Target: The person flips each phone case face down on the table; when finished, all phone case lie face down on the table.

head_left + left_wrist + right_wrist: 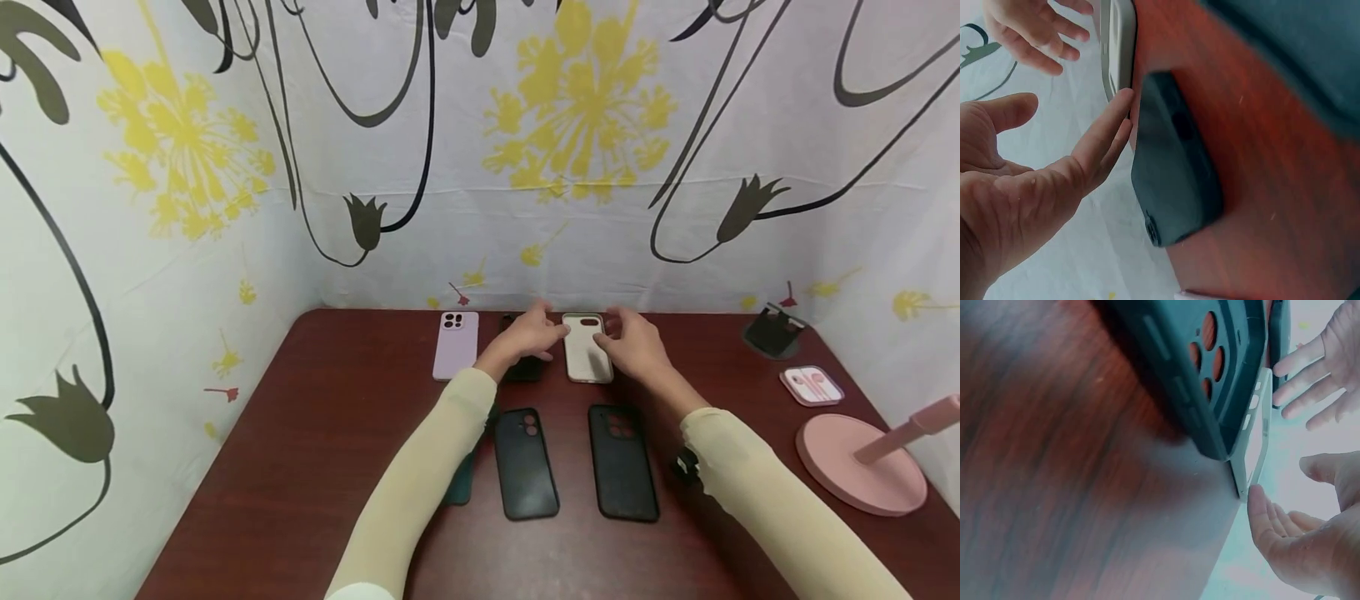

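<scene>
A cream phone case (587, 354) lies on the table near its back edge, its camera cutout toward the wall. My left hand (531, 332) is at its left side with fingers extended, above a black phone case (522, 369) that it partly covers in the head view. At the cream case's right side is my right hand (636, 342), thumb and fingers spread. In the right wrist view, the right fingertips (1256, 494) come right at the end of the cream case (1254, 440). Both palms face each other across it, with nothing gripped.
A lilac phone case (456, 350) lies at the back left. Two dark cases (527, 467) lie nearer the front, and a teal one (460, 483) is partly hidden by the left sleeve. A pink round stand (862, 467), a small earphone box (812, 386) and a black holder (775, 332) stand right.
</scene>
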Motion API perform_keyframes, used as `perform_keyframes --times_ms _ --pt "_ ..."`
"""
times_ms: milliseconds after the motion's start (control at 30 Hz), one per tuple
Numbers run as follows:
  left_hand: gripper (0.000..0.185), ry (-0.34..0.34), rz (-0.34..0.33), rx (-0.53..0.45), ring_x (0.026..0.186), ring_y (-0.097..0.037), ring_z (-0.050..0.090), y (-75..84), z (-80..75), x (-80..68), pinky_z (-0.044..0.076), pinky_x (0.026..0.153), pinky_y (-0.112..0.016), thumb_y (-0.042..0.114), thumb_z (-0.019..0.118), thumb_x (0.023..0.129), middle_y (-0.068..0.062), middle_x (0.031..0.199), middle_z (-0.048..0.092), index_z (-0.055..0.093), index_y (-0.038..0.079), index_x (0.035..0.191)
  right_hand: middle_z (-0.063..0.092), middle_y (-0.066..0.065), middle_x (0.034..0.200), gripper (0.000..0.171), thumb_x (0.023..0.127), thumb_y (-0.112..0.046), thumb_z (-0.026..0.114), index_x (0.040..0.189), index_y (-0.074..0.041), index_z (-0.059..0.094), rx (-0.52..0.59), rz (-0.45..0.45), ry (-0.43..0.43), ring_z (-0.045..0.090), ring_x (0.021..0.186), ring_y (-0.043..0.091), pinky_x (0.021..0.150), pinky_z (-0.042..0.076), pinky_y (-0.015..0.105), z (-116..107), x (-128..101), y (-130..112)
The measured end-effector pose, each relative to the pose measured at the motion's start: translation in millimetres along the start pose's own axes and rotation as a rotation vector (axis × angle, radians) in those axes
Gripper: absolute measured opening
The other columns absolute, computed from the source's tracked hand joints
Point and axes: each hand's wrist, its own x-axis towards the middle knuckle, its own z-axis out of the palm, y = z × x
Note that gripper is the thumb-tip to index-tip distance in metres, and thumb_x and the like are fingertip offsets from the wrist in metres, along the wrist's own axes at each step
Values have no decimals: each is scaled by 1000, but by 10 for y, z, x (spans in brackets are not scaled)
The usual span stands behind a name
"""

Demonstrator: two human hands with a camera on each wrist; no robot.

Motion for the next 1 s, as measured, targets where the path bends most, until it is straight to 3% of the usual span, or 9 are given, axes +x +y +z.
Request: perform_keyframes --times_ms 300,600,900,1000 --pt "68 -22 -21 -128 147 -37 50 -31 119 27 64 97 -48 29 53 112 -24 164 38 18 8 167 53 33 149 67 105 -28 63 157 5 38 -2 35 -79 62 126 48 102 54 63 13 -10 46" --pt "68 -50 -63 -270 152 -37 46 -47 115 27 66 90 -52 28 53 112 -23 166 39 18 8 167 58 31 146 67 105 -25 61 160 4 36 10 74 -127 61 129 46 102 54 60 59 -20 53" --pt "67 -57 -81 -305 153 -38 44 -52 145 53 67 86 -53 30 53 112 -22 168 32 21 7 166 58 31 148 63 105 -17 61 160 2 37 61 81 -125 64 126 45 92 61 52 82 -22 163" --pt "66 -55 -77 -274 153 -38 43 -40 150 58 67 85 -52 31 53 112 -21 168 31 22 6 165 59 29 148 62 104 -18 63 159 2 40 52 79 -107 65 125 43 93 60 52 88 -33 175"
